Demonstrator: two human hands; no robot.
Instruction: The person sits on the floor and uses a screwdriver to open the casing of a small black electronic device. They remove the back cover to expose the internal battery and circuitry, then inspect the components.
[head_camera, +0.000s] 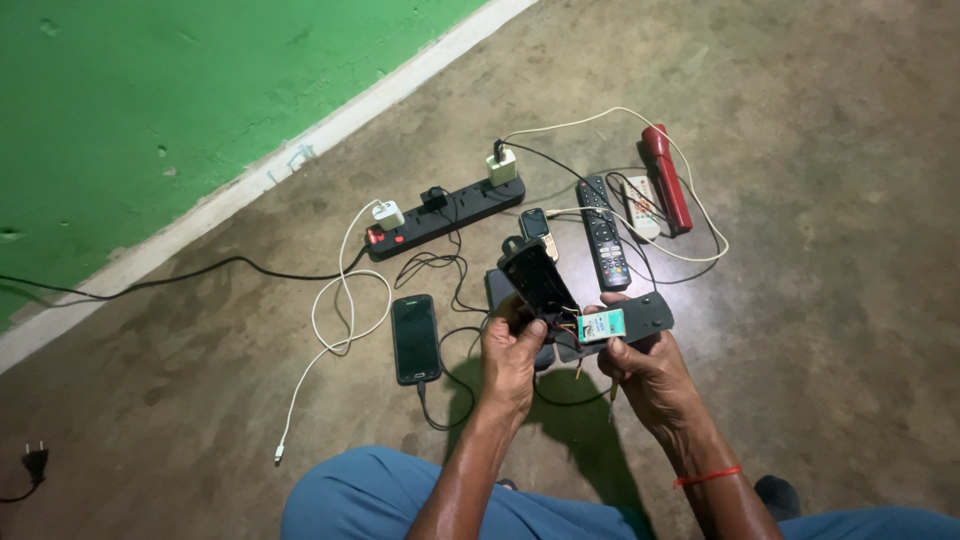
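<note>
Opened black device shell (537, 277) gripped in left hand (510, 360), tilted up exposing wires; right hand (645, 365) pinches battery-bearing half (620, 322), near black power strip (447, 215).

Left hand (510, 355) gripping opened black casing (537, 277), right hand (645, 365) holding its back cover (640, 315)

I count two hands of mine, the left hand (508, 352) and the right hand (645, 368). Between them are two halves of an opened black casing: one black shell (538, 277) and one black cover plate (640, 315), plus one small green battery pack (602, 325). On the floor (820, 300) I count one black power strip (445, 215) with three plugs in it: two white chargers (388, 213) (502, 166) and one black adapter (434, 197). There are two phones, one black smartphone (415, 338) and one small keypad phone (538, 231); two remotes, one black remote (603, 232) and one white remote (641, 207); and one red torch (667, 177).
</note>
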